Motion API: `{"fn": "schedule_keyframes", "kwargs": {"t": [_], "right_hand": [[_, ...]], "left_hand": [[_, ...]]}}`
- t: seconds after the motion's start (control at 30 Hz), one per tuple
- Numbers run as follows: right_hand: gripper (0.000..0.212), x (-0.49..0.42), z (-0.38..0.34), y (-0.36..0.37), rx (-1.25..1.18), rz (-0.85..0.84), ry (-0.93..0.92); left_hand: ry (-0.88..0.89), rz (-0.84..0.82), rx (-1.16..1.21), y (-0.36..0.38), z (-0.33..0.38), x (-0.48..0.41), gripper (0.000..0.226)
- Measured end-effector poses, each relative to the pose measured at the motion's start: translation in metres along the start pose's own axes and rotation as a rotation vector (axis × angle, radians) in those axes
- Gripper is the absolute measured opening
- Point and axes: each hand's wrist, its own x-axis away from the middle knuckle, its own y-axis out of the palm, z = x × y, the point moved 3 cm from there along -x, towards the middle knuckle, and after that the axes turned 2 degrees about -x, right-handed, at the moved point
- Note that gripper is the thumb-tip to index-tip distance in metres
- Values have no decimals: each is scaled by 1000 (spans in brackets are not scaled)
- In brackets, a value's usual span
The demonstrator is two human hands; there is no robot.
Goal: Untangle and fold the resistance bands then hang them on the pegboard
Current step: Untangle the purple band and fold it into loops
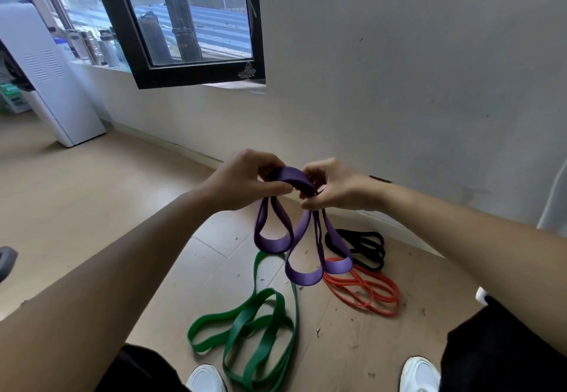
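A wide purple band [302, 276] hangs in several loops from both hands above the floor. My left hand [245, 181] pinches its top on the left side and my right hand [336, 187] grips the gathered strands on the right. On the wooden floor below lie a green band [260, 330] in loose tangled loops, a thin red band [365, 295] coiled to the right, and a black band [363, 246] coiled near the wall. No pegboard is in view.
A white wall [399, 85] stands straight ahead with a black-framed window [190, 23] to its left. A white appliance [46, 78] stands at the far left. My two white shoes [207, 379] are at the bottom edge, with small debris scattered on the floor.
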Motion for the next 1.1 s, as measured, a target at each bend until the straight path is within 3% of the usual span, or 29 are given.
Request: {"fn": "schedule_keyframes", "kwargs": {"t": [0.27,0.5,0.63,0.8,1.0,1.1], "right_hand": [[27,-1,14,-2,-21,16,77],[28,0,0,-24,-92,114,48],[27,2,-16,-27,-84,126,-18],[28,4,-28,-28,-89,133,-79],[28,2,-26,-21,-189,157,-112],[30,4,-23,-18,-175,123,-112]], "left_hand": [[-58,116,124,-32,-16,13,23],[-182,-60,12,-24,-50,30,18],[-173,-115,22,-8,-46,31,27],[-194,-166,122,10,-40,27,22],[-216,-64,411,17,-13,12,32],[-195,13,355,14,-5,5,28]]}}
